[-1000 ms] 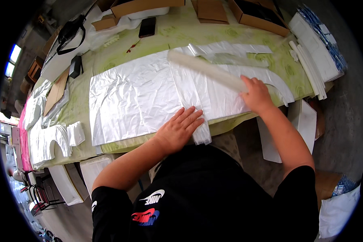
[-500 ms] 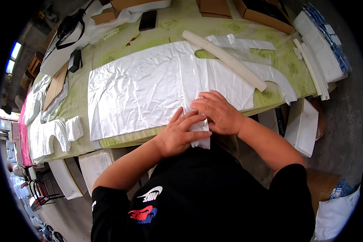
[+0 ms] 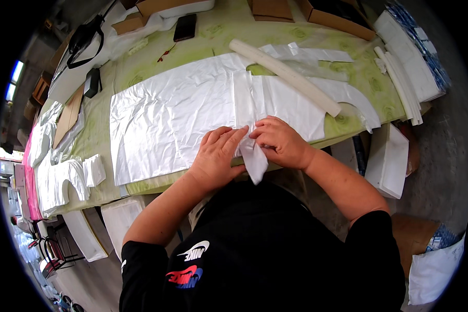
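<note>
A thin, glossy white plastic sheet lies spread and creased across the table, its right part cut in curves with strap-like ends. Down its middle runs a folded strip, whose near end hangs loose over the table edge between my hands. My left hand rests on the sheet just left of this strip, fingers stretched out. From the right, my right hand pinches the edge of the strip with bent fingers. A long cream tube lies slanted over the sheet's right part.
The table has a green rose-patterned cover. A phone and cardboard boxes are at the back. Folded white plastic pieces lie at the left. White rolls and a white foam box stand right.
My hands have moved slightly apart; the left shifted left off the strip. The strip's near end, flat before, now hangs twisted to a point.
</note>
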A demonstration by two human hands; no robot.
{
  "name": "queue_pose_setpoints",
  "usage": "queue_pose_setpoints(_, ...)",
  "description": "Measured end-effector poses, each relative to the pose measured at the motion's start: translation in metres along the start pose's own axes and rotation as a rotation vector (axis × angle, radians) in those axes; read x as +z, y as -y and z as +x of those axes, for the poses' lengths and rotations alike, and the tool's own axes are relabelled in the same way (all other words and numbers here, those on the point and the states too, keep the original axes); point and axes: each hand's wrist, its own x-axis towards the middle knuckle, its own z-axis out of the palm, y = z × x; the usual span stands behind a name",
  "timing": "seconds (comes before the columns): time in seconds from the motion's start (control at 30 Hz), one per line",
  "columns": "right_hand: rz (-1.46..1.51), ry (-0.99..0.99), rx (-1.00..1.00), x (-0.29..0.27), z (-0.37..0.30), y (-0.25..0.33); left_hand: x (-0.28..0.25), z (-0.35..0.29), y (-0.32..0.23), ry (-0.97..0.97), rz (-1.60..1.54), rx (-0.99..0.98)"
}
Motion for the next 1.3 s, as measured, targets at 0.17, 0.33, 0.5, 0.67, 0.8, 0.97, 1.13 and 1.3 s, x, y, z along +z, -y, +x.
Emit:
queue_pose_setpoints(0.17,0.129,-0.157,0.111,0.004,0.003,0.001,-0.010,0.008,-0.003,-0.015,-0.050,-0.036)
queue_pose_setpoints(0.33,0.353,-0.149,0.328,0.006,0.007,0.004,0.011,0.005,0.016,-0.044,0.057,-0.085)
queue_pose_setpoints(0.5,0.014,-0.116,-0.034,0.003,0.001,0.008,0.008,0.008,0.018,-0.250,0.134,0.073)
queue_pose_setpoints(0.67,-0.047,-0.077,-0.036,0.008,-0.010,0.012,0.005,0.019,0.017,0.062,0.135,0.071)
queue_pose_setpoints(0.8,-0.017,-0.103,-0.025,0.011,-0.011,0.010,0.002,0.027,0.017,0.176,0.147,0.109)
queue_pose_setpoints(0.97,0.008,-0.132,-0.005,0.007,-0.009,0.013,0.006,0.029,0.021,0.133,0.069,0.132)
queue_pose_setpoints(1.13,0.297,-0.253,0.256,0.008,0.000,0.017,0.013,0.025,0.036,-0.150,-0.125,0.187)
queue_pose_setpoints(1.3,0.410,-0.234,0.674,0.007,0.017,0.016,0.009,0.026,0.026,-0.126,-0.210,-0.017)
